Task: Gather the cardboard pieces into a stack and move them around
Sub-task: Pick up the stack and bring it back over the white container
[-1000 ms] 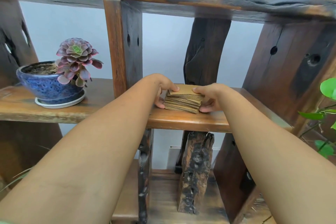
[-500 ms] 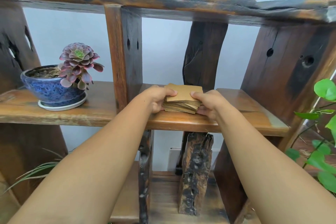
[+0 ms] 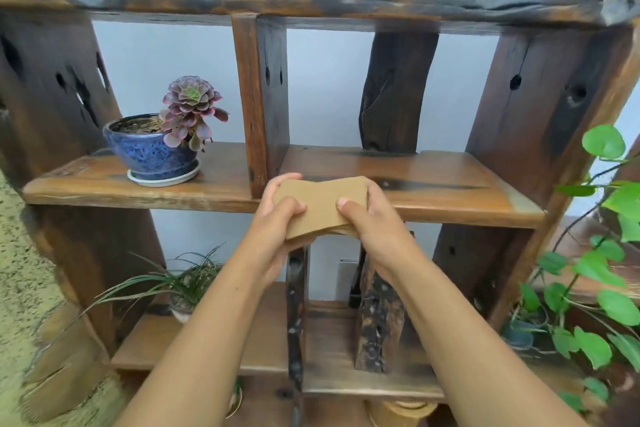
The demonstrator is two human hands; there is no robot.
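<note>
A stack of brown cardboard pieces (image 3: 320,206) is held in the air in front of the middle shelf (image 3: 433,184) of a rustic wooden rack. My left hand (image 3: 277,218) grips the stack's left side, thumb on top and fingers underneath. My right hand (image 3: 367,218) grips its right side the same way. The stack tilts toward me, so its flat top face shows; its lower layers are mostly hidden by my hands.
A blue pot with a purple succulent (image 3: 162,146) stands on the shelf's left part. Wooden uprights (image 3: 261,97) divide the shelf. A grassy plant (image 3: 180,284) sits on the lower shelf, and leafy green vines (image 3: 602,270) hang at the right.
Both hands lifted the cardboard stack off the middle shelf and drew it toward me. The view pulled back, showing more of the rack and the lower shelf.
</note>
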